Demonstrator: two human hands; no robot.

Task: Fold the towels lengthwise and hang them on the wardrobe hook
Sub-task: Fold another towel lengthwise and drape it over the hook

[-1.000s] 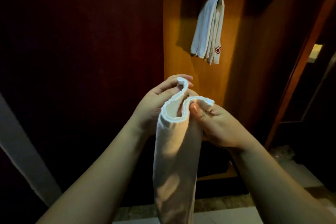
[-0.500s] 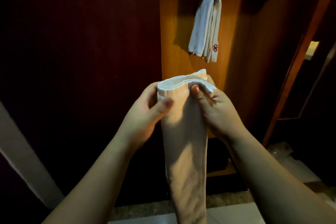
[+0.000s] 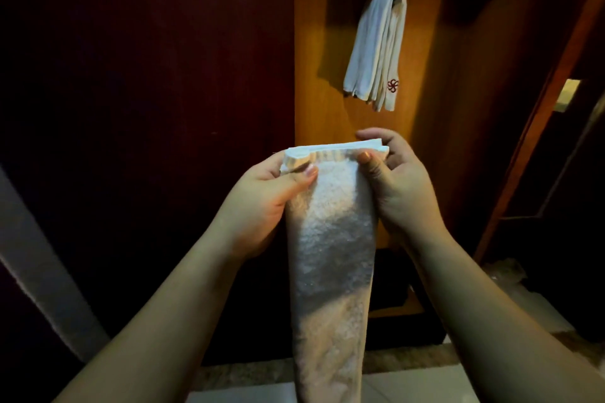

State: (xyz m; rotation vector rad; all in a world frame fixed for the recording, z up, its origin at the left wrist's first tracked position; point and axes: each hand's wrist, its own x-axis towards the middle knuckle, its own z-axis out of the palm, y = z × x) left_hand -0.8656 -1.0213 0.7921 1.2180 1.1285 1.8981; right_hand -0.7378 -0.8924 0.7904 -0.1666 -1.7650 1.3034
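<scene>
Top edge flattened since earlier; towel (image 3: pixel 330 239) hung vertically, long axis up-down.
Corners are pinched by left hand (image 3: pixel 262 203) and right hand (image 3: pixel 396 186), thumbs in front.

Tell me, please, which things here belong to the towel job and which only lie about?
Belonging to the job:
- long white terry towel, top edge pinched by left hand and right hand
- folded white towel with red emblem, hanging on the orange-brown wooden wardrobe panel

Lying about:
- crumpled clear plastic on the floor, right
</scene>
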